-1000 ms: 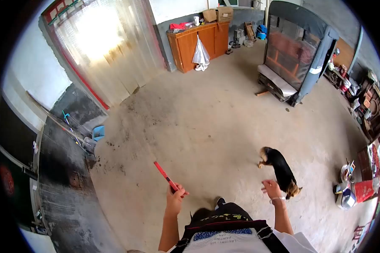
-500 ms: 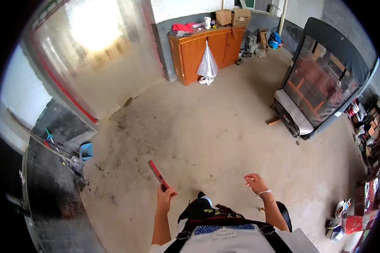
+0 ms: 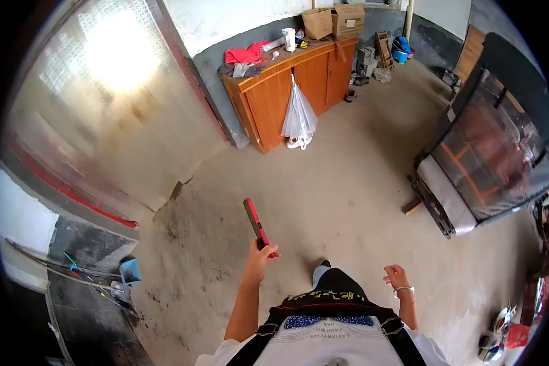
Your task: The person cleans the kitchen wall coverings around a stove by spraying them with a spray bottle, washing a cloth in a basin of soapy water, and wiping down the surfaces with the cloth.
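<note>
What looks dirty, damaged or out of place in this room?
The concrete floor has dark smudges and scattered specks near the translucent curtain, unlike the mostly plain tan elsewhere. A brownish stain also marks the curtain. Whether that is dirt or damage, I can't tell.

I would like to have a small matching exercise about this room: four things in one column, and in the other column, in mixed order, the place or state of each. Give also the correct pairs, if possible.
Things:
1. cup
2. red object
3. bag
4. right hand

Place or state:
A. hangs at the front of the cabinet
B. has a bracelet at its wrist
C. held in the left hand
D. stands on top of the cabinet

Right pairs: 1-D, 2-C, 3-A, 4-B
</note>
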The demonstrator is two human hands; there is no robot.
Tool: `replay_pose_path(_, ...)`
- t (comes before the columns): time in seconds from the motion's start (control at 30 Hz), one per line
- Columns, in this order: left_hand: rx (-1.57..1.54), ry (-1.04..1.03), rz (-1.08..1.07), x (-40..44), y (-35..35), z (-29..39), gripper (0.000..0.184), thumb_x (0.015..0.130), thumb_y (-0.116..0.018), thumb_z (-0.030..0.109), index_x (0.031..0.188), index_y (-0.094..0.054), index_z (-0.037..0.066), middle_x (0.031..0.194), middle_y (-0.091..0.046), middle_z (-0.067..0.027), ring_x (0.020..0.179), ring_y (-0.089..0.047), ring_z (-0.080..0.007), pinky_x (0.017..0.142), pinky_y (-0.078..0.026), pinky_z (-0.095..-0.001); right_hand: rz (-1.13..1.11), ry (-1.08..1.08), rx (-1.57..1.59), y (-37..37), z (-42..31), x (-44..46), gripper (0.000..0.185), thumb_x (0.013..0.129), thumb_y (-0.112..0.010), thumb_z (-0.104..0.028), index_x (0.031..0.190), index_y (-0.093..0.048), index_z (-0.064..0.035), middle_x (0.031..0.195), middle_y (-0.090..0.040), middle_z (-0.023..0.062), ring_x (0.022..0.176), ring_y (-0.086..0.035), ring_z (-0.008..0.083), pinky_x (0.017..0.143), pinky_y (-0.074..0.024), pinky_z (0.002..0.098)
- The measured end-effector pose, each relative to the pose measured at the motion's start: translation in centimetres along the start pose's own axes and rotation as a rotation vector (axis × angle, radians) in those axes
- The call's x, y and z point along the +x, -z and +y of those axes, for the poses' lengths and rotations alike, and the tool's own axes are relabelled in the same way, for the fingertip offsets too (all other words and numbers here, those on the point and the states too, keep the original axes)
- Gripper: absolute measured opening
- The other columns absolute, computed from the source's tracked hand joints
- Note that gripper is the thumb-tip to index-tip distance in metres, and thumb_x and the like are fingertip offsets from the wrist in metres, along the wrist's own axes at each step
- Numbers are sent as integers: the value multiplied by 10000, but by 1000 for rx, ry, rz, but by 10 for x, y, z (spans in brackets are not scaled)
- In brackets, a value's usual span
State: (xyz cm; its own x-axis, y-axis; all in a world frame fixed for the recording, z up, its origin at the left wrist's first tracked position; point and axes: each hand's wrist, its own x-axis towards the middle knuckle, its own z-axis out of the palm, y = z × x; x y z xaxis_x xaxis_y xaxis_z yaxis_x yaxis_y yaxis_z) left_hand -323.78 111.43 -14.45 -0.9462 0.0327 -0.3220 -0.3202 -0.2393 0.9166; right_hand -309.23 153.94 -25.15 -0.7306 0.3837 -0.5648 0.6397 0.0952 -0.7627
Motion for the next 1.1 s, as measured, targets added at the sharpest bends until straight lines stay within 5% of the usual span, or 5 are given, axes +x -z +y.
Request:
replay_pose_path(0.3,52,24,162,239,12,66,416,719,-704,150,994,-434,-7,857,-511,-75,725,-562,-167,659,-523,-324,-74,221,-98,-58,-251,184,229,884,-563,-197,995,-629,-8,1004,-584,104,730,-646,163,598,-499,258)
replay_pose_path(0.67,369,28,80,639,3,218,199,701,-690,167,722,-534,45,676,-516,-11,558,-525,-112,539,-516,-269,-89,46,-88,-169,-383,369,236,907,-557,-232,1048,-611,-50,911,-641,58,736,-642,159,627,-517,276)
replay_pose_path(0.9,525,-20,142,837,-42,284,256,629,-735,185,808,-617,46,748,-577,-10,679,-572,-120,511,-517,-272,-74,-39,-51,-179,-433,429,248,911,-556,-248,1046,-612,-47,923,-641,62,759,-651,168,631,-517,276)
replay_pose_path(0.97,544,-55,131,887,-51,283,642,567,-756,219,1005,-446,-134,850,-597,-135,658,-607,-184,493,-536,-273,-86,-55,-65,-178,-451,451,253,912,-555,-254,1045,-612,-47,928,-640,60,760,-652,169,633,-516,276)
replay_pose_path(1.1,702,40,254,935,-85,309,760,554,-765,257,1044,-402,-197,957,-595,-210,770,-644,-236,547,-570,-286,-129,-37,-81,-173,-484,512,272,908,-559,-260,1014,-623,-18,990,-605,102,749,-642,172,640,-511,281)
